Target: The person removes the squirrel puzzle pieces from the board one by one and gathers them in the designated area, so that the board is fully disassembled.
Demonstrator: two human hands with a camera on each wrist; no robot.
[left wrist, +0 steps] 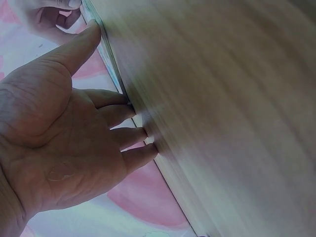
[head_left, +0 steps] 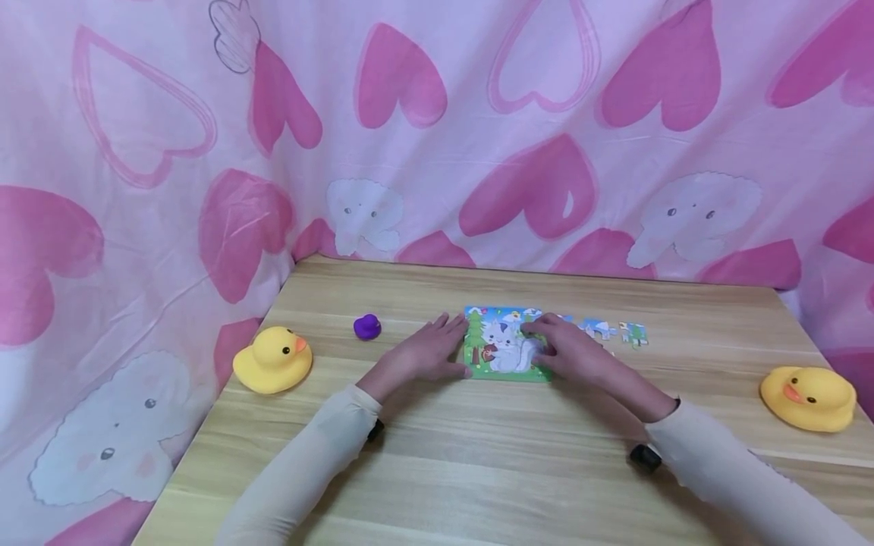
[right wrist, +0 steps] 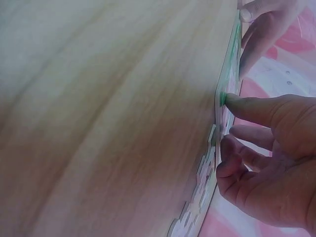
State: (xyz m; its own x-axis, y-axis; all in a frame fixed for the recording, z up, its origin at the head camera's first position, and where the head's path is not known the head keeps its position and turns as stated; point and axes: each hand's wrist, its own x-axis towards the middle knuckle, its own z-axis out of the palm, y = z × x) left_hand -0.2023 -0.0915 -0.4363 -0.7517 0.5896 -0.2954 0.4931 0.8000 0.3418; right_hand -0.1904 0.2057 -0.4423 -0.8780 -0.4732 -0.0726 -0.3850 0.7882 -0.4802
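A colourful jigsaw puzzle (head_left: 508, 349) with a white squirrel picture lies flat on the wooden table. My left hand (head_left: 435, 350) rests along its left edge, fingers extended and thumb at the lower corner. At the puzzle's right side is my right hand (head_left: 570, 349), thumb and forefinger apart and touching its surface. In the right wrist view, the thumb (right wrist: 252, 108) presses a green part and the other fingers bend inward. Whether a piece is pinched there cannot be told. Loose puzzle pieces (head_left: 633, 334) lie to the right, partly hidden by the right hand.
A small purple duck (head_left: 367, 327) and a large yellow duck (head_left: 273, 360) stand at the left. Another yellow duck (head_left: 809, 399) sits near the right edge of the table (head_left: 478, 470). A pink heart-print curtain (head_left: 423, 152) hangs behind and along the sides.
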